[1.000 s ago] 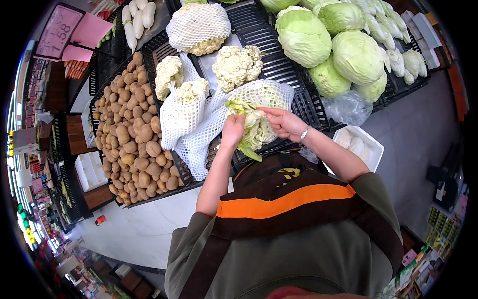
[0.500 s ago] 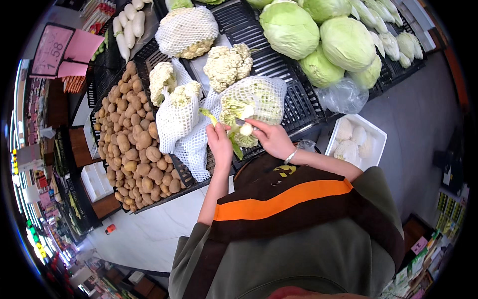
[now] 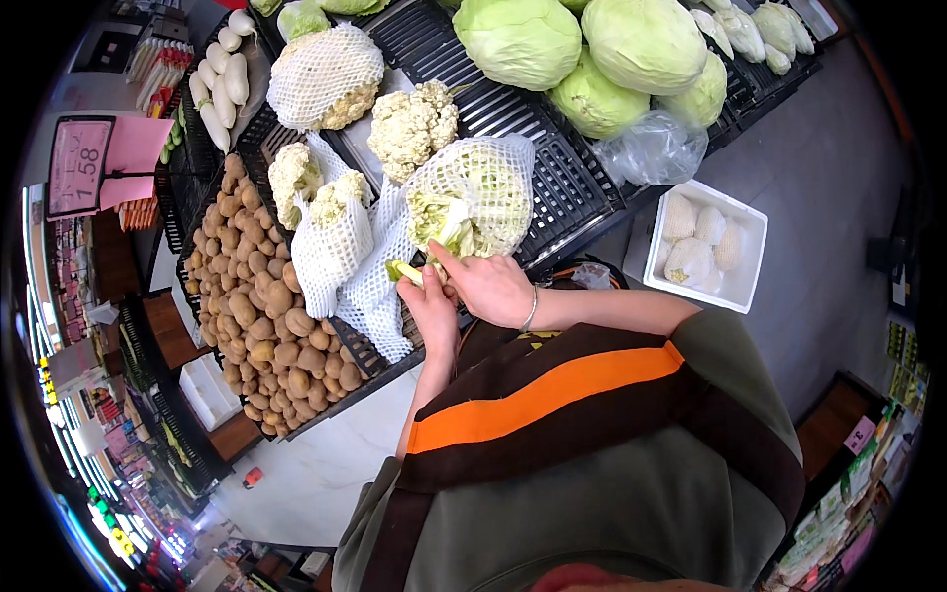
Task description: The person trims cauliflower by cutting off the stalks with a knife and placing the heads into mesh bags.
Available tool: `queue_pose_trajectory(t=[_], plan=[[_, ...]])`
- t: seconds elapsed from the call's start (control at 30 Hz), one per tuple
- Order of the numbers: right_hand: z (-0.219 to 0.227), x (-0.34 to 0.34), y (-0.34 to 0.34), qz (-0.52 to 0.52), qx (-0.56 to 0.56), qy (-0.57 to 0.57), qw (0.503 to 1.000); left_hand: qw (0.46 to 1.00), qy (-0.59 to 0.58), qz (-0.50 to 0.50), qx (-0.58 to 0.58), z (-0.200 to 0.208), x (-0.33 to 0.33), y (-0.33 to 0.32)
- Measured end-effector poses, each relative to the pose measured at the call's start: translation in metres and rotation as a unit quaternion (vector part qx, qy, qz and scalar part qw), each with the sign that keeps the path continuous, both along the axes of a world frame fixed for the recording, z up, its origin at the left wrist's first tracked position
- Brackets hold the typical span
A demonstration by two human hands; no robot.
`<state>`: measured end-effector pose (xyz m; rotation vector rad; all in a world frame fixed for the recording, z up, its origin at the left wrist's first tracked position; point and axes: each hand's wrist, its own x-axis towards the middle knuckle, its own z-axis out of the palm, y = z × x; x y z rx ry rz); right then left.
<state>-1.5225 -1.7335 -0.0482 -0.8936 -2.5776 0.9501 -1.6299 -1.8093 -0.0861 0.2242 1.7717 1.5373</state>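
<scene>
Hands (image 3: 464, 291) at netted cauliflower (image 3: 473, 197); potatoes (image 3: 261, 306) left, cabbages (image 3: 592, 49) behind.

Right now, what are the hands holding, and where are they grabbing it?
Both the left hand and the right hand grip the netted cauliflower at its green leafy base, by the stalk end.

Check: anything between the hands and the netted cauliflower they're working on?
Nothing visible. The left hand and right hand are already at the green leaves of the netted cauliflower, which lies on the black crate shelf. The white net sleeve covers the head, but the leaf end is exposed.
</scene>
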Motion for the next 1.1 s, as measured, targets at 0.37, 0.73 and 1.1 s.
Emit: queue_pose_trajectory(t=[0.37,0.73,1.1], plan=[[-0.019,0.084,0.089,-0.245,-0.194,0.036,0.949,0.998,-0.048,0.002,0.044,0.008,-0.057,-0.006],[-0.079,0.071,0.118,-0.317,-0.278,-0.056,0.905,0.994,-0.08,-0.059,0.034,0.029,-0.073,0.071],[-0.148,0.052,0.127,-0.317,-0.387,0.053,0.865,0.825,0.414,-0.368,-0.114,0.013,-0.06,0.092]])
